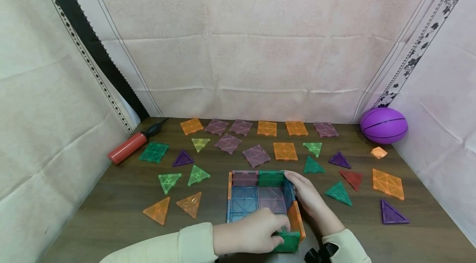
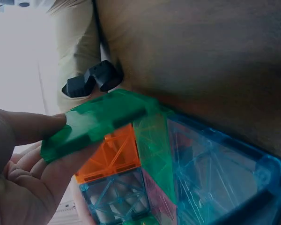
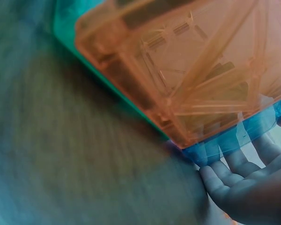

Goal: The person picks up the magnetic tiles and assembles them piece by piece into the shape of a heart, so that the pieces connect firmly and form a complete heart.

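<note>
Head view: green translucent plastic tile (image 1: 290,242) at the near right corner of a low open box of coloured tiles (image 1: 244,179), pinched between thumb and fingers of the left hand (image 1: 256,230). Lying just to the right of this hand, with long side running left to right, roughly crosswise to the orange translucent wall tile (image 1: 296,219); left hand clearly the nearer one. Right hand (image 1: 309,196) farther away, fingers laid, not clenched, against the outer face of the blue translucent wall tile (image 1: 288,194). Around, on the brown wooden table (image 1: 111,209), loose triangular tiles (image 1: 158,211), a red cylindrical pump (image 1: 128,148), a purple ball (image 1: 384,125). Difficult to tell: contact between green and orange tiles. Near left part of box hidden behind the left hand and pale sleeve (image 1: 197,240); right wrist view partly blurred, with orange tile cut off at the top.
</note>
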`<state>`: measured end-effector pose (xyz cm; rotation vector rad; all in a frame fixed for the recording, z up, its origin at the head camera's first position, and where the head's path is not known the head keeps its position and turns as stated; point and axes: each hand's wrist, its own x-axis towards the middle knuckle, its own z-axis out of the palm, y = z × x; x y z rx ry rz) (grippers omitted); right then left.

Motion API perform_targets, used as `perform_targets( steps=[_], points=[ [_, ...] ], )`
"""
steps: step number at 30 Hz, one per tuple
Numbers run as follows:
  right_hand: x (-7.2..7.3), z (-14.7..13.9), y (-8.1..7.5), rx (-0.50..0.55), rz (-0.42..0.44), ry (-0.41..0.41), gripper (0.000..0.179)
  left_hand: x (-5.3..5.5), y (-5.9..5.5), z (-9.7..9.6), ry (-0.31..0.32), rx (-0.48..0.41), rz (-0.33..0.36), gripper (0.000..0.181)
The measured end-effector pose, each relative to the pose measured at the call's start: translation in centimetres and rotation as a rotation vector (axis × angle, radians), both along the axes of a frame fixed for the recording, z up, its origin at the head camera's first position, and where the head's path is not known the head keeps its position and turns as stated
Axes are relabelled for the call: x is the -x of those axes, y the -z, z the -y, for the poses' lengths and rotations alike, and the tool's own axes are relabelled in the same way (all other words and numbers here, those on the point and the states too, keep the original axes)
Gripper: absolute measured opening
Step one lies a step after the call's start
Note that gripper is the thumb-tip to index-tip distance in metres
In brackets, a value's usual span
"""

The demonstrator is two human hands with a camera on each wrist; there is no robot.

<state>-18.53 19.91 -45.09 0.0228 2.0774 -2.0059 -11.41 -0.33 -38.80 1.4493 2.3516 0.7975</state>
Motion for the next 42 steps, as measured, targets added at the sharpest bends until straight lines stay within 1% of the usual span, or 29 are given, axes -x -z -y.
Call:
perform_targets(
  steps=[4, 9, 11, 15, 19, 23, 25, 28, 30, 31, 33, 35, 37, 40, 42],
  points=[
    [0.1, 0.1, 0.1, 0.000, 0.009, 0.011, 0.054, -0.1, 0.2, -0.2, 0.010, 0.018, -0.023, 0.017],
    [0.1, 0.0, 0.1, -0.014, 0.007, 0.014, 0.055, -0.1, 0.4, -0.4, -0.005, 0.011, -0.068, 0.015],
    [0.2, 0.0, 0.1, -0.014, 0.008, 0.018, 0.055, -0.1, 0.5, -0.6, -0.011, 0.012, -0.074, 0.014],
    [0.1, 0.1, 0.2, -0.014, 0.008, 0.017, 0.054, -0.2, 0.6, -0.7, -0.019, 0.020, -0.071, 0.014],
    [0.1, 0.2, 0.3, -0.020, 0.010, 0.016, 0.055, -0.3, 0.7, -0.4, -0.013, 0.007, -0.050, 0.018],
    [0.0, 0.1, 0.3, -0.026, 0.008, 0.024, 0.055, -0.4, 0.1, 0.4, -0.008, -0.046, -0.005, 0.023],
    [0.1, 0.0, 0.2, -0.015, 0.001, 0.005, 0.055, -0.3, -0.5, 1.0, -0.020, -0.077, 0.017, 0.024],
    [0.4, -0.5, 0.0, -0.019, -0.012, -0.039, 0.058, 0.0, -1.2, 2.4, -0.049, -0.148, 0.021, 0.025],
    [0.6, -1.1, -0.3, -0.044, -0.027, -0.072, 0.061, 0.3, -1.4, 3.6, -0.078, -0.221, 0.018, 0.025],
    [0.8, -1.5, -0.5, -0.058, -0.036, -0.086, 0.062, 0.5, -1.4, 4.3, -0.097, -0.262, 0.000, 0.025],
    [1.1, -2.5, -1.0, -0.088, -0.063, -0.112, 0.065, 0.9, -1.2, 5.7, -0.157, -0.335, -0.013, 0.025],
    [1.4, -3.6, -1.6, -0.097, -0.101, -0.131, 0.064, 1.1, -1.0, 7.1, -0.245, -0.389, -0.013, 0.026],
    [1.6, -5.0, -2.3, -0.108, -0.143, -0.142, 0.062, 1.4, -0.7, 8.4, -0.346, -0.414, 0.007, 0.027],
    [2.0, -7.3, -3.5, -0.156, -0.211, -0.133, 0.058, 1.9, -0.2, 9.8, -0.480, -0.427, 0.069, 0.035],
    [2.3, -9.0, -4.4, -0.196, -0.260, -0.127, 0.054, 2.5, 0.3, 10.3, -0.547, -0.435, 0.107, 0.041]
  ],
)
